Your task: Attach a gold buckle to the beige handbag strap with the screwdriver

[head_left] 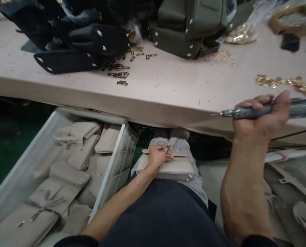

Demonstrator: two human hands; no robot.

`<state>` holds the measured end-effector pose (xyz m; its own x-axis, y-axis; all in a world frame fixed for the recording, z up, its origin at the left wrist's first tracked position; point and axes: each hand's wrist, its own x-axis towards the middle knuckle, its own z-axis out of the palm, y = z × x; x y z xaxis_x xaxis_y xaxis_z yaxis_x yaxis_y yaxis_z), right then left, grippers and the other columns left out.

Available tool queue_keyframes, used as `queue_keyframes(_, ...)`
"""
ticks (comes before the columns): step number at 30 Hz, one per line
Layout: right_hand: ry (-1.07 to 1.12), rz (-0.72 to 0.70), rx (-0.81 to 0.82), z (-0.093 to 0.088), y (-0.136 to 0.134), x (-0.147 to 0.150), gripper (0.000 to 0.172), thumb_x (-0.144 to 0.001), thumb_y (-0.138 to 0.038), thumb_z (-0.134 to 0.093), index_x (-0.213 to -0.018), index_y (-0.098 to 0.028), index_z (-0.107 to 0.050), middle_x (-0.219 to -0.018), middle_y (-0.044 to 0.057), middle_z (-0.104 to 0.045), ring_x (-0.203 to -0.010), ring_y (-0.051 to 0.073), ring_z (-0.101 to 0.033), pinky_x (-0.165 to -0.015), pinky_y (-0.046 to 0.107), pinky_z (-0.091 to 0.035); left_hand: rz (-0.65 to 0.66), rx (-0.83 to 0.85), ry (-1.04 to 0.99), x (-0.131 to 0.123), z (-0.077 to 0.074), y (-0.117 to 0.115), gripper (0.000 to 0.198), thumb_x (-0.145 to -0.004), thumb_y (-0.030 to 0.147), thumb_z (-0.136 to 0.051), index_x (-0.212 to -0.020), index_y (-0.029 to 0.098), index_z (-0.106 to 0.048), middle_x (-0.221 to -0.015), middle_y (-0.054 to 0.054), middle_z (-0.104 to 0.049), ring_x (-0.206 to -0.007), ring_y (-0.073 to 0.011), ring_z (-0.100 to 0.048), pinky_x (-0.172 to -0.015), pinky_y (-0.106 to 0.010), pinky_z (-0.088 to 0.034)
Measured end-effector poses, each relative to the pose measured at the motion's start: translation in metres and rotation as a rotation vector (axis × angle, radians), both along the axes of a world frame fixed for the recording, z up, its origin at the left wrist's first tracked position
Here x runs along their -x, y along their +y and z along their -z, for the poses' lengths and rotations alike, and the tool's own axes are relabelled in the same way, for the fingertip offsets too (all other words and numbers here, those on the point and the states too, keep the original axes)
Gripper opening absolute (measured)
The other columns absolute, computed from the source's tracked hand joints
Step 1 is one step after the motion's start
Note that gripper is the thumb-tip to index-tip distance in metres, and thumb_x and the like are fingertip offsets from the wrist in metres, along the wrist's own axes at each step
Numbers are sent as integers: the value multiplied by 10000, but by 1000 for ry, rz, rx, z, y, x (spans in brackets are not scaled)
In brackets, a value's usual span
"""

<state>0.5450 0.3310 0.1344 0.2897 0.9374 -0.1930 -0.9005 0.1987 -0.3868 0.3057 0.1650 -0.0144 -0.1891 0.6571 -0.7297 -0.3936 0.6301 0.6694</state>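
Observation:
A beige handbag point(177, 168) lies across my lap, its handle toward the table. My left hand point(157, 156) rests over its front flap, fingers closed on a small metal clasp point(168, 148) that stands up from them. Whether the clasp is fixed to the bag, I cannot tell. Out to the right, at the table's front edge, my right hand point(262, 115) is wrapped around a grey electric screwdriver point(300, 107). Its thin bit points left, well apart from the handbag.
A white crate point(111, 157) full of beige handbags point(65, 185) stands at my left. On the table point(155, 97) are black bags point(98, 37), a dark olive bag point(178, 43), dark metal clasps point(119, 73) and gold fittings point(271, 81). More bags point(286, 192) lie at right.

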Motion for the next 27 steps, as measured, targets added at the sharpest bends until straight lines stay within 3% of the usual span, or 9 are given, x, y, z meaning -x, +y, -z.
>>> queue_keyframes(2, -276, -26, 6, 18, -42, 27, 356, -1058, -344, -537, -748, -181, -598, -676, -36, -567, -480, 71, -500, -524, 248, -478, 22, 1, 9, -1, 4, -3, 153, -938, 82, -631, -800, 51, -687, -641, -92, -702, -491, -184, -712, -412, -206, -549)
queue_keyframes(4, -408, -48, 21, 40, -73, 56, 286, -954, -364, -709, -768, -174, -602, -667, -49, -555, -486, 66, -488, -532, 237, -506, 40, -10, 23, -3, 6, -6, 162, -947, 82, -623, -805, 46, -693, -658, -101, -707, -503, -190, -720, -407, -202, -541)
queue_keyframes(8, -588, -48, 59, 75, -104, 103, 385, -764, -406, -893, -801, -197, -572, -662, -61, -574, -500, 86, -513, -536, 253, -527, 48, -21, 38, -3, 6, -8, 158, -941, 90, -638, -795, 56, -685, -662, -103, -709, -512, -206, -727, -409, -214, -544)
queue_keyframes(15, -736, -24, -46, 94, -117, 139, 323, -828, -376, -854, -817, -199, -585, -620, -50, -585, -454, 111, -519, -510, 289, -522, 27, -33, 27, 0, 3, -9, 148, -931, 83, -653, -785, 69, -677, -635, -82, -694, -501, -206, -724, -408, -214, -547)
queue_keyframes(27, -881, -6, -39, 106, -121, 154, 318, -840, -411, -845, -777, -212, -606, -612, -48, -583, -467, 108, -538, -495, 251, -508, 15, -35, 19, 2, 8, -11, 127, -906, 146, -735, -822, 72, -674, -634, -84, -708, -502, -199, -724, -453, -204, -564)
